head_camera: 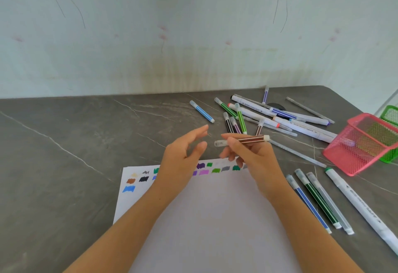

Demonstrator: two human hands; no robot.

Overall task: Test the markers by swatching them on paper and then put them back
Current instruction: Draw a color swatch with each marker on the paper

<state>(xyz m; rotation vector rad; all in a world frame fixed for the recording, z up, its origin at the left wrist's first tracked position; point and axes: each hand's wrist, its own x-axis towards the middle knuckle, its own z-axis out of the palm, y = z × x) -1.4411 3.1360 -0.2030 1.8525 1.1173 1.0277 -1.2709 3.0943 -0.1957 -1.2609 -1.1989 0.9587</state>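
Note:
My right hand grips a capped brown striped marker, held level above the top edge of the white paper. Just left of the marker's cap, my left hand hovers with relaxed fingers and holds nothing. Several colour swatches run along the paper's top; my hands hide some of them. A pile of markers lies behind my hands. A light blue marker lies apart to the left. Three thin markers and a white thick marker lie right of the paper.
A pink mesh basket lies tipped on its side at the right, with a green mesh basket behind it. The grey marbled table meets a pale wall at the back.

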